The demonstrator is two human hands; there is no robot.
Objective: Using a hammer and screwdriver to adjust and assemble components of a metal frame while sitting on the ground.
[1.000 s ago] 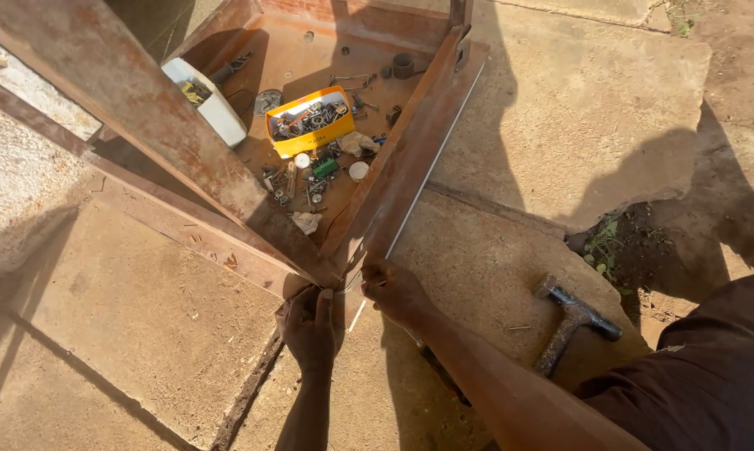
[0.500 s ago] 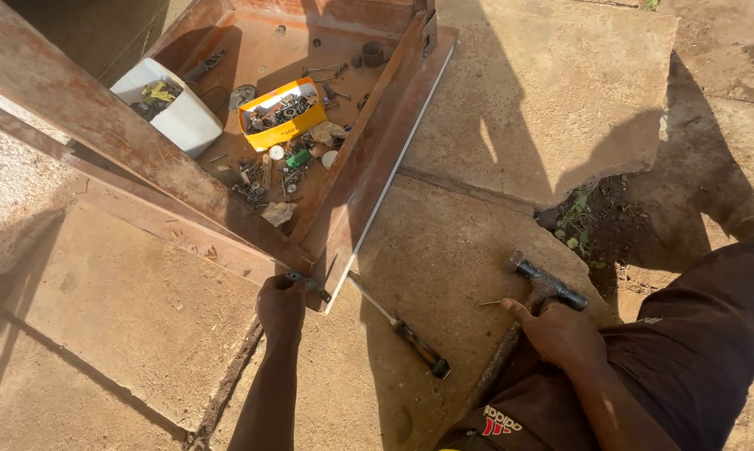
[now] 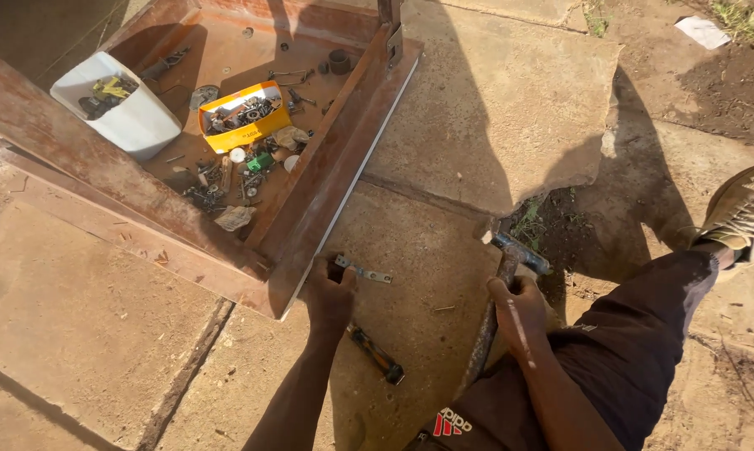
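My left hand (image 3: 330, 294) presses against the near corner of a rusty metal frame (image 3: 310, 225) and pinches a small grey metal bracket (image 3: 365, 272) beside its pale edge strip. My right hand (image 3: 519, 307) grips the handle of a hammer (image 3: 511, 260), whose steel head rests on the concrete by a cracked slab edge. Just below my left hand, a chisel-like tool with a dark handle (image 3: 377, 354) lies on the ground. My dark trouser leg (image 3: 611, 359) stretches out to the right.
Inside the frame sit a white tub (image 3: 135, 125) and a yellow tray (image 3: 252, 129) of screws, with loose hardware scattered around them. A patch of bare soil and weeds (image 3: 552, 225) opens by the broken slab. My shoe (image 3: 744, 209) is at far right.
My right hand left the frame corner, reached right and took hold of the hammer. My left hand stayed at the corner and now holds the small bracket. The view shifted right.
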